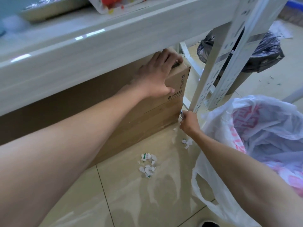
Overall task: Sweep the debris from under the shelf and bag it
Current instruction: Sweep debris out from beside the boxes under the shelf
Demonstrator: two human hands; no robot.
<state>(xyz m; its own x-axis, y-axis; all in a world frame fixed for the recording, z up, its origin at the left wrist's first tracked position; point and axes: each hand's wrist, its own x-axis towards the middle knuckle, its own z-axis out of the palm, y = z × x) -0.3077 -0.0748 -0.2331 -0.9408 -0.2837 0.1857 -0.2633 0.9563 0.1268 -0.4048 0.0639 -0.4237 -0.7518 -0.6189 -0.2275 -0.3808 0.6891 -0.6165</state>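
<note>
— Hands first: where are they?

— Left hand (157, 74) is spread flat on the top corner of a cardboard box (147, 112) under the shelf (98, 46), fingers curled over the top edge, thumb on the printed face. Right hand (188, 122) is down at the box's bottom corner, beside the shelf post (213, 66), fingers pinched closed on a small pale scrap; what exactly it holds is too small to tell.

— And the debris?

— Torn paper bits (148, 164) lie on the tiled floor (131, 202) between the two forearms, nearer than the right hand. A smaller clump (186, 143) sits just below that wrist.

— The bag?

— White plastic bag (246, 145) with pink print, mouth open, right of the right forearm. Beyond the post, a bin with a black liner (265, 51).
</note>
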